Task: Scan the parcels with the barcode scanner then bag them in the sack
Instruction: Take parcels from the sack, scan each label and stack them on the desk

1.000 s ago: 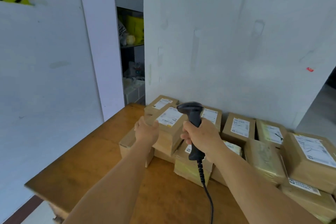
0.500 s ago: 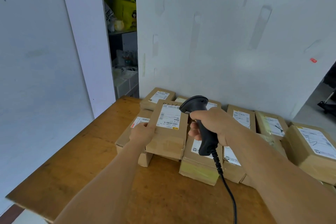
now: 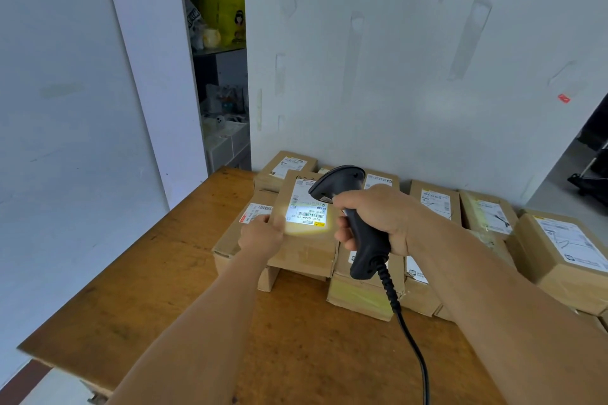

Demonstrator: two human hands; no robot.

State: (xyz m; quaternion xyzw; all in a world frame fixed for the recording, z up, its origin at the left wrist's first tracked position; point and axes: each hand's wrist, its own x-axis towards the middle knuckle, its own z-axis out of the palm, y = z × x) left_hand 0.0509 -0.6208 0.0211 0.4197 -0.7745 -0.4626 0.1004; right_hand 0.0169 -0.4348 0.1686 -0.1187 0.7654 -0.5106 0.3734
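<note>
Table (image 3: 158, 289) of brown wood bears cardboard boxes stacked from its centre out to three o'clock. The top parcel (image 3: 306, 240), at centre, should stay tilted toward the beam, which I judge already covers its label (image 3: 307, 212). Right hand (image 3: 378, 220) wraps the scanner (image 3: 358, 227); keep it steady. Left hand (image 3: 261, 235), at nine o'clock of the parcel, curls fingers round its edge.
</note>
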